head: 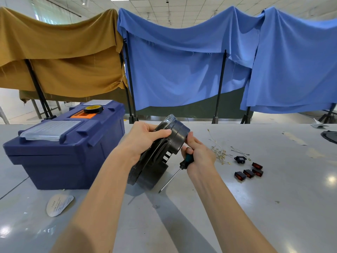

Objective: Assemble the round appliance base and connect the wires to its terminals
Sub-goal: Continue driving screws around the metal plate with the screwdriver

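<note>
base: round appliance base [175,141] sits between both hands, tipped up on edge; its lower rim is at the table [273,207], and I can't tell whether it touches
done: the dark housing parts look mated into one body, with a clear part showing at the top edge; whether they're screwed down is not visible
left to do: wiring, by my read. The loose wires [219,152] lie on the table just right of the right hand, none routed to the base; terminals are hidden from this angle
other parts: rocker switches [249,173] and a black socket [240,159] lie further right of the right hand, apart from the base, not fitted
stage: probably fastening or checking the housing, pre-wiring
left hand: left hand [145,137] grips the base's upper rim, thumb over the edge, fingers wrapped behind; it carries the tilt
right hand: right hand [198,154] is closed round the screwdriver [187,158] handle, shaft pointing down and left toward the table, tip not on any screw; upper fingers touch the base's side wall
arms: both forearms reach forward, converging on the base
beyond left hand: blue toolbox [63,148] with a tape roll [93,108] on its lid
</note>
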{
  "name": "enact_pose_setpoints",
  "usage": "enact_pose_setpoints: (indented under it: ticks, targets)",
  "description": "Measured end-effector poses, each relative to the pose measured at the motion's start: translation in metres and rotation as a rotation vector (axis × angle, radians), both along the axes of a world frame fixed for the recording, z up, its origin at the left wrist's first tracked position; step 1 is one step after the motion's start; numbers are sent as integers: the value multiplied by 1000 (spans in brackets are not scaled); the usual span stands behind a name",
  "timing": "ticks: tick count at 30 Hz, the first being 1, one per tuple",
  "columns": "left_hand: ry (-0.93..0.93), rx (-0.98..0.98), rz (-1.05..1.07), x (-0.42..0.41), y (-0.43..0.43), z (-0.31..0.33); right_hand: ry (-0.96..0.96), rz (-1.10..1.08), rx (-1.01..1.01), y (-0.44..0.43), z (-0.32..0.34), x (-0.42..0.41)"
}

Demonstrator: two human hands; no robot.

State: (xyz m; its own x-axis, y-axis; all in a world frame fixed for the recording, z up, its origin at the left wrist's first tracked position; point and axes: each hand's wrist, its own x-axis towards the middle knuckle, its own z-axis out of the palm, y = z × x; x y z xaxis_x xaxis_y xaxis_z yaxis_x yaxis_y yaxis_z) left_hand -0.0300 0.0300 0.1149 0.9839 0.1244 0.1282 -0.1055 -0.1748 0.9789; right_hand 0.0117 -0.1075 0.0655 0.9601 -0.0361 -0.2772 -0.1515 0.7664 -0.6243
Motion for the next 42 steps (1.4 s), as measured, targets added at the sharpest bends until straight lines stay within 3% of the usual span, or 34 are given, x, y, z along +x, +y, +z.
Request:
enact_pose_setpoints:
  ticks: [3,11,28,33,37,42]
  targets:
    - [-29,6,3,1,-6,-1,-5,-113,-104,0,-1,-6]
    - [-43,5,35,2,-9,-3,-175,-101,-320,-3,-8,-24]
    - [-72,86,20,2,-12,-8,-199,-3,-207,-12,-5,-28]
    - [-125,201,18,4,-20,-12,-133,18,-228,-24,-3,-29]
    - [-124,359,-17,8,-33,-20,23,28,-209,-39,-4,-24]
    - [-138,566,-47,14,-42,-34,219,191,-91,-62,-14,-13]
